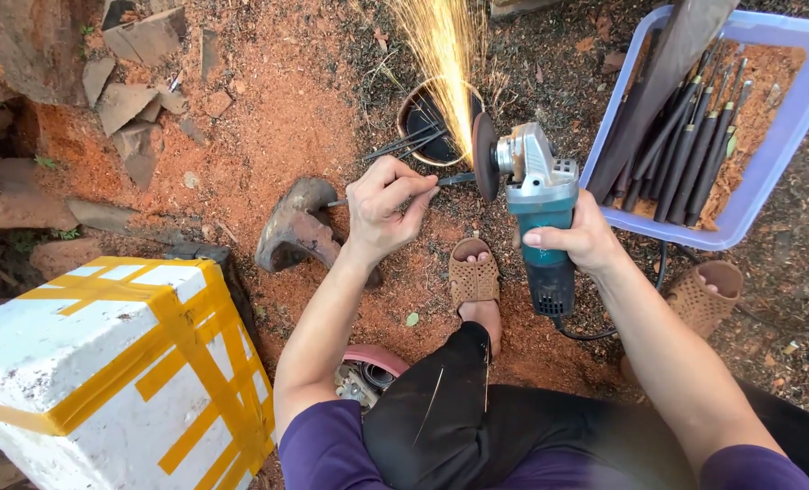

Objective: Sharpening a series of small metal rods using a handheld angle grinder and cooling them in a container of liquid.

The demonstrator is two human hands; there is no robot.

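My left hand (382,207) pinches a thin metal tool (454,180) and presses its tip against the spinning disc (484,156) of an angle grinder (541,209). Yellow sparks (441,54) shoot upward from the contact point. My right hand (584,238) grips the teal and grey grinder body, disc side to the left. A black cable (595,334) trails from the grinder's rear. Below the hands, my sandalled foot (474,277) rests on the red earth.
A lilac plastic basket (790,118) at the upper right holds several dark-handled tools. A small dark bowl (432,122) with more tools lies behind the grinder. A white foam box with yellow tape (105,363) stands lower left, a curved piece of wood (295,227) beside it, broken stones (141,91) upper left.
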